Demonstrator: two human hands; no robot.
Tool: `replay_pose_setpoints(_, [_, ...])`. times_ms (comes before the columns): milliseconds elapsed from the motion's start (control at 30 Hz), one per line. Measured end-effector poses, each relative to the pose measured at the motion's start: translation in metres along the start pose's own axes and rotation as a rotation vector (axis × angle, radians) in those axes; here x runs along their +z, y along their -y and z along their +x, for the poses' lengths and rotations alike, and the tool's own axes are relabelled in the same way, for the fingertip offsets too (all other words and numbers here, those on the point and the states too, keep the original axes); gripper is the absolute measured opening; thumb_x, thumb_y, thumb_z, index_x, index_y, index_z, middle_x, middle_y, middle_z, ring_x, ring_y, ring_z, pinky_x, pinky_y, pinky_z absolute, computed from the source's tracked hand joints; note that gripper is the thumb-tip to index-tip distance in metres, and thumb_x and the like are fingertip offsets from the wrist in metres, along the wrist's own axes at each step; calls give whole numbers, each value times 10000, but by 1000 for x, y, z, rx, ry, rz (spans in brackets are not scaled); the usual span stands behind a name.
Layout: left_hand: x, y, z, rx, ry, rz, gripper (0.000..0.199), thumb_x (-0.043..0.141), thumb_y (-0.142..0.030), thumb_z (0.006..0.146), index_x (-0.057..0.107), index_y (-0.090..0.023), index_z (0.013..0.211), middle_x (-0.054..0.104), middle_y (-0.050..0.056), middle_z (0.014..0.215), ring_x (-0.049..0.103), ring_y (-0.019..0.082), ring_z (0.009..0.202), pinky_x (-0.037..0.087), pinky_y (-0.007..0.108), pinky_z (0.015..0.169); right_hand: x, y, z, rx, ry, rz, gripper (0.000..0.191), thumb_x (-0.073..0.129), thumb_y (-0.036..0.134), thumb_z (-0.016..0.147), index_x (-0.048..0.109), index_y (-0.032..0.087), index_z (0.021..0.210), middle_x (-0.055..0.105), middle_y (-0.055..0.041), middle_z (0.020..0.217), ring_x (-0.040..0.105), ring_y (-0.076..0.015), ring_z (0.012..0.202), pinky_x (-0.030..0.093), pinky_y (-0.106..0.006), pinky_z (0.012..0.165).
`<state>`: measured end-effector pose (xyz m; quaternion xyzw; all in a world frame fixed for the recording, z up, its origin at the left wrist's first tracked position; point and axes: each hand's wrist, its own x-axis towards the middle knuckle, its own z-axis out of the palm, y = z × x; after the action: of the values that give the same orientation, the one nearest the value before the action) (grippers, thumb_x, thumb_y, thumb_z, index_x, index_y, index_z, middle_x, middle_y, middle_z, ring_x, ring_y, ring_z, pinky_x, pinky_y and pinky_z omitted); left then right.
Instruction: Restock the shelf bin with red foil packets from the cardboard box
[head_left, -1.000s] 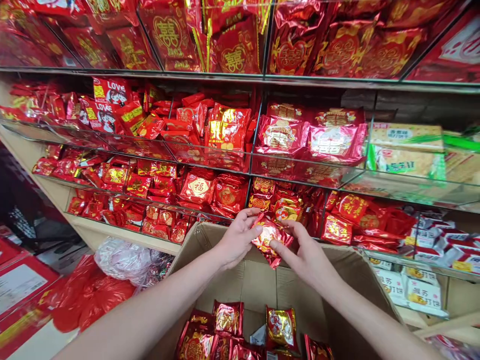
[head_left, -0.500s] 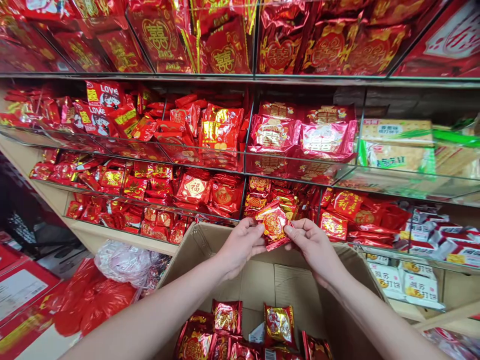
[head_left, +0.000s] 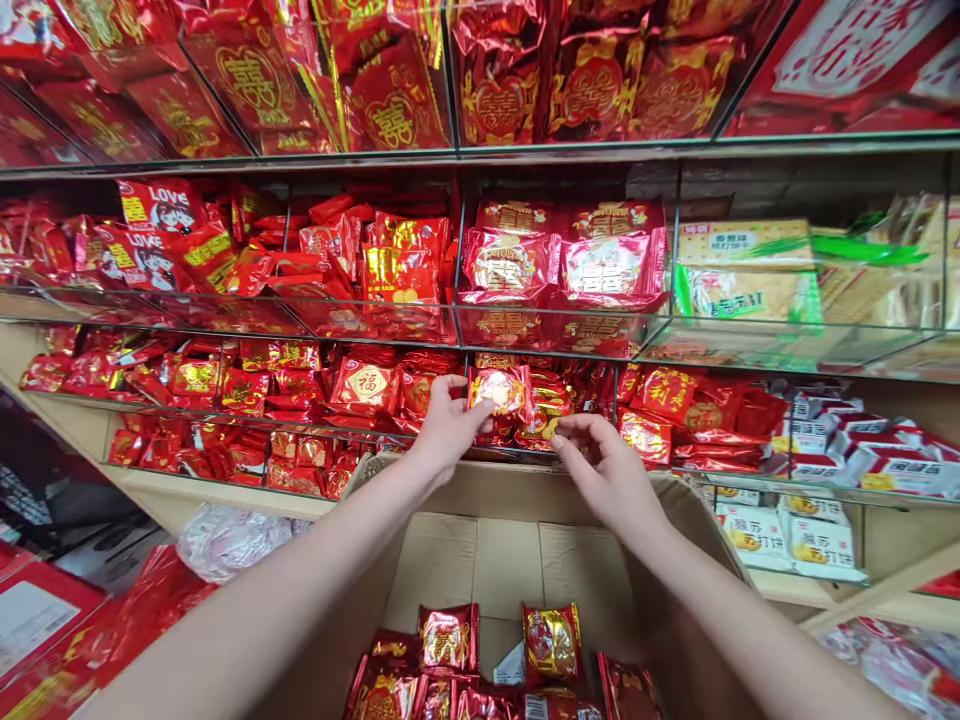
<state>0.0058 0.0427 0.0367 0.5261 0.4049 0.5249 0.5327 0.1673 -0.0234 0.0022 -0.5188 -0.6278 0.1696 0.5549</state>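
Note:
My left hand (head_left: pixel 448 425) grips a small red and gold packet (head_left: pixel 498 392) by its left edge, thumb in front, at the front of a lower shelf compartment. To its right, my right hand (head_left: pixel 598 455) is open, fingers apart, near the gold and red packets (head_left: pixel 547 405) in the same compartment; nothing is seen between its fingers. Below both hands stands an open cardboard box (head_left: pixel 506 550). Several red and gold packets (head_left: pixel 448 640) lie at its near end.
Glass-fronted shelves (head_left: pixel 570 328) hold red packets above. Green and clear cracker packs (head_left: pixel 750 270) sit at the right, white packs (head_left: pixel 814 540) below them. Plastic bags (head_left: pixel 232 540) and a red carton (head_left: pixel 45 610) are at the lower left.
Both hands have moved up and forward from above the box to the shelf. The right hand has let go of the packet, which the left hand still holds. The view has shifted slightly right.

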Motion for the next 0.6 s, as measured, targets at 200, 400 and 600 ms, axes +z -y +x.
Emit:
replay_pose_setpoints(200, [30,16,49,171,-96,372,392,625,-75,650,335,-195,884,521,-69,633,541,63,537,453,220,599,-5,-16,8,-264,70,-362,58,485,191,775,542,180,766,591,-49,834,493,-183,820,394,-325,752])
replay_pose_setpoints(400, [50,22,70,285,-143,658,322,696,-221,609,442,-160,797,577,14,727,571,138,683,432,259,653,-5,-23,6,-186,124,-423,57,491,178,768,545,172,750,587,-44,795,482,-177,777,391,-297,713])
replay_pose_setpoints(600, [54,19,77,474,-147,1330,264,471,-411,794,557,-164,829,629,64,807,593,191,772,433,281,667,-5,-22,3,-199,192,-486,82,470,185,783,549,171,765,578,-44,789,481,-171,776,384,-285,709])
